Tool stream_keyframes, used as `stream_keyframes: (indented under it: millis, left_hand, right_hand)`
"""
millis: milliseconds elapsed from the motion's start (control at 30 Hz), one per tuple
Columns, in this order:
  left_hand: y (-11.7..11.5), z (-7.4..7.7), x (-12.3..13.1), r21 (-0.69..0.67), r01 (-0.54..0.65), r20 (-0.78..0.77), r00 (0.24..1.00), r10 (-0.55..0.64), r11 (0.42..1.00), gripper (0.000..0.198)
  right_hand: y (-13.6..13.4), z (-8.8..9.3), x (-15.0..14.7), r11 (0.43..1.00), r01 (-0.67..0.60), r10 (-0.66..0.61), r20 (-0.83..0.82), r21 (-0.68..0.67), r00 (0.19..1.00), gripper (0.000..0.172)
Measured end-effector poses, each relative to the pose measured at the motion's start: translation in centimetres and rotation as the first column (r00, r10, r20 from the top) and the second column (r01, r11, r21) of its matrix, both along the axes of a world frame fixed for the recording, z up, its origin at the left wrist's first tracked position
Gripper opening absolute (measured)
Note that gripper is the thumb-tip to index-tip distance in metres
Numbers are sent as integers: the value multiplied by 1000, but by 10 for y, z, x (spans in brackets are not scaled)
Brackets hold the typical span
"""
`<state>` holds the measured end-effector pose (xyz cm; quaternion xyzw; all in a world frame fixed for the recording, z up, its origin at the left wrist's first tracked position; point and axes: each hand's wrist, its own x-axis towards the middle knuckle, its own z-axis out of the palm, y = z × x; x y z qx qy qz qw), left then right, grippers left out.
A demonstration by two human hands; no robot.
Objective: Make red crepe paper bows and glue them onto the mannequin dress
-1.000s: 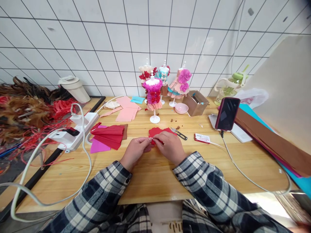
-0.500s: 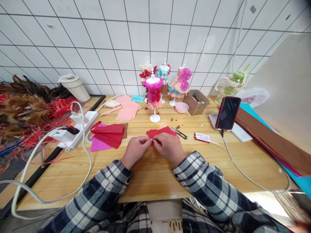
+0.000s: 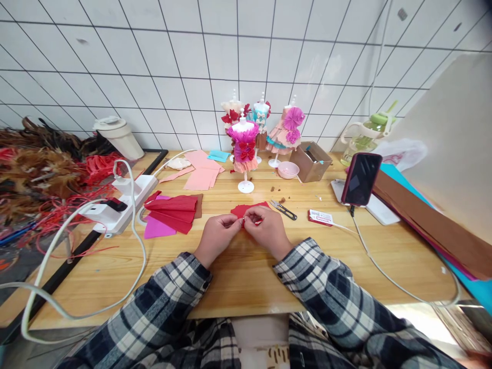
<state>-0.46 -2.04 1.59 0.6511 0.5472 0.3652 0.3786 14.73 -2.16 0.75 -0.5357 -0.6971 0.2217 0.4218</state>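
My left hand (image 3: 218, 236) and my right hand (image 3: 269, 231) meet over the front middle of the table, thumbs and fingers pinched with tips together. What they pinch is tiny and mostly hidden; a small pale and red speck shows at the fingertips. Just beyond them lies a piece of red crepe paper (image 3: 239, 209), partly covered by my right hand. Thread snips (image 3: 284, 210) rest to its right. Left of my hands is a fanned stack of dark red paper (image 3: 175, 210) over magenta paper (image 3: 157, 231).
Small mannequins in paper dresses (image 3: 246, 146) stand behind, near a pink bowl (image 3: 288, 169) and a cardboard box (image 3: 313, 166). A power strip (image 3: 126, 205) with looping cables is at left. A phone (image 3: 361, 179) stands upright at right, its cable crossing the table.
My right hand's fingers have shifted and curled a little, opening a gap that shows red beneath. Both hands stay together at nearly the same spot.
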Motion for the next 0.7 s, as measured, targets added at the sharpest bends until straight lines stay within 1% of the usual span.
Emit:
stream_keyframes:
  millis: [100,200,267,367,467,533,700]
  left_hand:
    - [1,0,-2,-6,23,20,1000,-23,1000,28]
    - [2,1,-4,-38,8,58,998,-6,999,27]
    - [3,2,-4,-47,-19,65,998,22,999,26]
    - [2,5,-2,-38,-43,55,997,45,998,25]
    - [0,8,0,-29,-47,41,998,49,998,25]
    - [-1,9,0,-19,-39,32,999,40,999,25]
    - [-3,5,0,19,-29,-16,999,29,999,25]
  right_hand:
    - [2,-1,2,1000,-19,19,-39,-15,999,10]
    - [2,1,5,999,-48,47,-32,-19,998,13]
    - [0,5,8,998,-56,56,3,7,998,17]
    - [-3,11,10,996,-39,35,51,77,998,22]
    - [-5,14,10,991,-54,38,123,126,992,13]
    - [-5,13,9,989,-73,51,176,125,983,12]
    - [-6,12,9,988,-113,81,283,100,956,15]
